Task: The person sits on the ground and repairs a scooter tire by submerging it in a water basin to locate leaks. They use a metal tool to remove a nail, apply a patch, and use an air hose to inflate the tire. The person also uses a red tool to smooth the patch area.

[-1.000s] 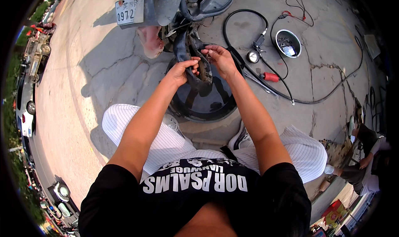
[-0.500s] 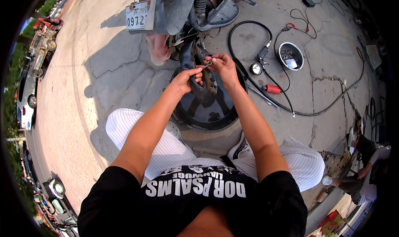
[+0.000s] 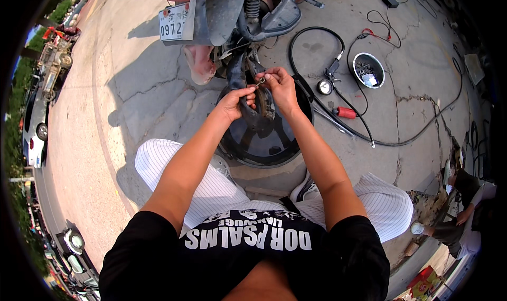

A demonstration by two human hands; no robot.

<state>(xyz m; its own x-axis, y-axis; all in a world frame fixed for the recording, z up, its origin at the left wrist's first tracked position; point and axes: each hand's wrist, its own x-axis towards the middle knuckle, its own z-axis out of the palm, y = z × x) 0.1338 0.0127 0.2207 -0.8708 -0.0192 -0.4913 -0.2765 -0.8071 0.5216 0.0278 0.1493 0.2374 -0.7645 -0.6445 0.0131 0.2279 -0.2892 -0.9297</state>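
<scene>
My left hand [image 3: 231, 103] has its thumb and fingers pinched at the black rubber inner tube [image 3: 256, 122], by a short metal stem. My right hand [image 3: 281, 91] meets it from the other side, fingertips closed on a small metal ring [image 3: 261, 81] at the stem's end. Whether the ring is threaded on the stem or only held against it is too small to tell. The tube hangs in a loop from the rear of a motorbike [image 3: 274, 21], over a round black basin [image 3: 274, 161] holding dark liquid. My fingers hide part of the tube.
Right of the basin, a black air hose [image 3: 296, 37] with a round gauge [image 3: 325, 87] curls on the concrete. Near it are a red cylinder [image 3: 346, 112], long metal bars [image 3: 332, 120] and a bowl [image 3: 384, 74] of small metal parts. Another person [image 3: 465, 216] is at the far right.
My right hand and the metal ring have shifted slightly left, closer to my left hand. The left hand keeps its pinch in nearly the same place.
</scene>
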